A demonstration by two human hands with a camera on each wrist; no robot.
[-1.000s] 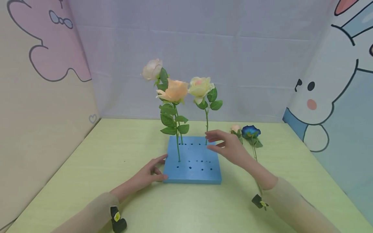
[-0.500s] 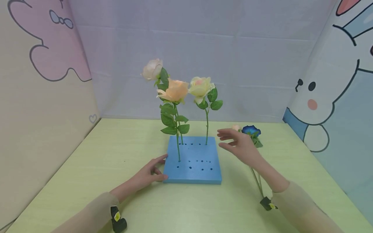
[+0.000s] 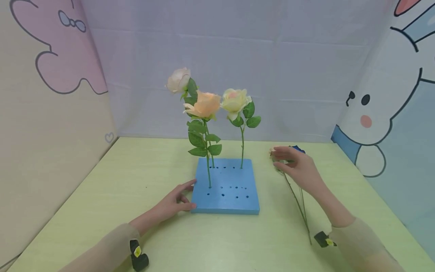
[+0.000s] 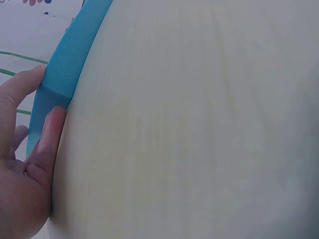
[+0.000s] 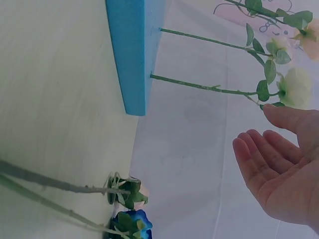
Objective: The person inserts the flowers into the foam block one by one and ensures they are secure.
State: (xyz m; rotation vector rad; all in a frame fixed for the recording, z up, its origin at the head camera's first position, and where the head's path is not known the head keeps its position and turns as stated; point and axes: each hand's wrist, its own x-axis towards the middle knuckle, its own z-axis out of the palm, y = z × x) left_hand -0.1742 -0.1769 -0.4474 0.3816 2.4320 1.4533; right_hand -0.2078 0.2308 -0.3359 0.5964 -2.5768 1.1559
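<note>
A blue board [image 3: 224, 204] with rows of small holes lies on the table. Three artificial roses stand in it: a pale pink rose [image 3: 178, 80] at the back left, a peach rose [image 3: 205, 105] in front of it, and a cream-yellow rose [image 3: 235, 102] at the back right. My left hand [image 3: 175, 201] touches the board's left edge, fingers and thumb spread along it, as the left wrist view also shows. My right hand [image 3: 300, 170] holds nothing, fingers loosely bent, over a blue rose [image 5: 133, 224] and a light pink rose [image 5: 137, 194] lying on the table.
The long stems [image 3: 299, 204] of the lying roses run toward the front right of the table [image 3: 156, 158]. Behind the table hangs a pale cloth [image 3: 272, 68]. Cartoon-printed panels flank both sides, with a rabbit [image 3: 367, 105] on the right.
My right hand has moved away from the cream-yellow rose's stem, to the right, and now overlaps the lying roses in the head view. The left hand and the board stay in place.
</note>
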